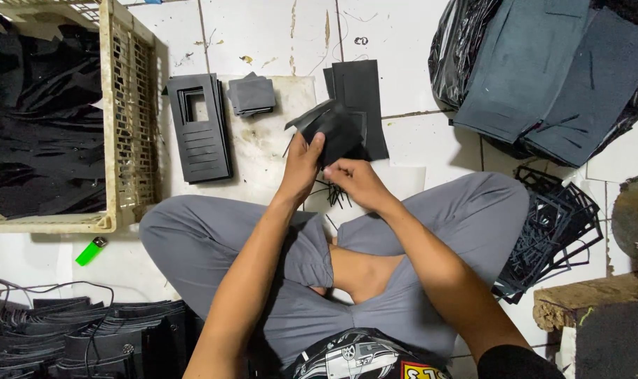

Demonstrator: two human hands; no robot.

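- Looking down from the head view: a person is sitting cross-legged on a white tiled floor (417, 49), and both hands are working on a thin black die-cut sheet piece (336, 130) held just above the knees.
- The left hand (301, 165) is pinching the piece's lower left edge, thumb up against its face; the right hand (354, 179) is closed on its bottom edge, fingers curled under.
- The piece is bending and flapping at its upper corner, so it is probably light, thin and floppy, easy to crease or tear at the cut-outs; gripping near a solid edge with both hands looks safest.
- Lying on the floor ahead: a stack of cut black panels (200, 126), a small pile of dark squares (251, 95), and flat black sheets (361, 91).
- Standing at the left edge is a cream plastic crate (129, 119) of black offcuts; a green lighter (91, 250) is lying below it.
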